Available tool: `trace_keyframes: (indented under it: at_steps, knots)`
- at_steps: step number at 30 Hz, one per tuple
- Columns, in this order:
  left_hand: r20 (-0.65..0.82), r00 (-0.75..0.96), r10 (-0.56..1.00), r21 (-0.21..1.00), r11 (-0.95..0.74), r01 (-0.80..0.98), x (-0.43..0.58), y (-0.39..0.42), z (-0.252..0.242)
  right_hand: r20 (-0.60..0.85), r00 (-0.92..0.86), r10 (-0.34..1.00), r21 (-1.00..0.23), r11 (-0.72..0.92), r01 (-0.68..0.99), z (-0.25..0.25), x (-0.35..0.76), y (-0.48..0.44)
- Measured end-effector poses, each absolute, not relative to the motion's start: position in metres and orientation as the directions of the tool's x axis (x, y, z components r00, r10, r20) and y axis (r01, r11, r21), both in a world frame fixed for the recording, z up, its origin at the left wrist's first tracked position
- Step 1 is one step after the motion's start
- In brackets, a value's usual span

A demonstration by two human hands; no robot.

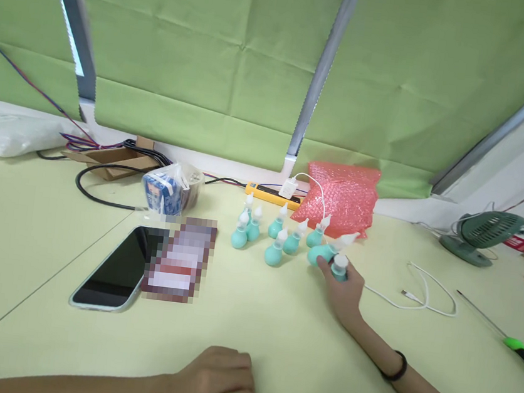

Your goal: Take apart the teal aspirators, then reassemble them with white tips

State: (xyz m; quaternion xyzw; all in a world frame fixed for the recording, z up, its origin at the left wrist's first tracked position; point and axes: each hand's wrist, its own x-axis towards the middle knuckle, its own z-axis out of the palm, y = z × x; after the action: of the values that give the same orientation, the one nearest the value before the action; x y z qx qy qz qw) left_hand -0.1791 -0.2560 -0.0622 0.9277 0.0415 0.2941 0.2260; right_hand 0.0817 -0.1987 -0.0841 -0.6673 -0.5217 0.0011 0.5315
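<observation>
Several small teal bulbs with white nozzles (276,236) stand in a cluster on the pale yellow table (276,324). My right hand (344,291) reaches to the cluster's right end and is closed around one teal bulb (340,267); another bulb (326,251) lies tipped on its side against my fingertips. My left hand (221,384) rests on the table near the front edge, fingers curled into a loose fist with nothing visible in it.
A phone (114,268) lies face up at left beside a blurred card (181,260). Behind stand a plastic bag of items (168,192), a yellow power strip (272,192), pink bubble wrap (340,196), a white cable (421,293), a green fan (482,234) and a screwdriver (510,341).
</observation>
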Motion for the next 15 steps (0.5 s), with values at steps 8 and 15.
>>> trace_keyframes:
  at_steps: [8, 15]
  knots:
    - [0.321, 0.56, 0.764, 0.907, -0.418, 0.049, -0.174, -0.247, -0.077, 0.661, -0.239, 0.711, -0.467, 0.64, 0.61, -0.078, 0.035, -0.251]
    - [0.146, 0.582, 0.8, 0.969, -0.233, 0.078, -0.164, -0.236, -0.082, 0.618, -0.483, 0.62, -0.13, 0.687, 0.715, -0.098, 0.042, -0.253]
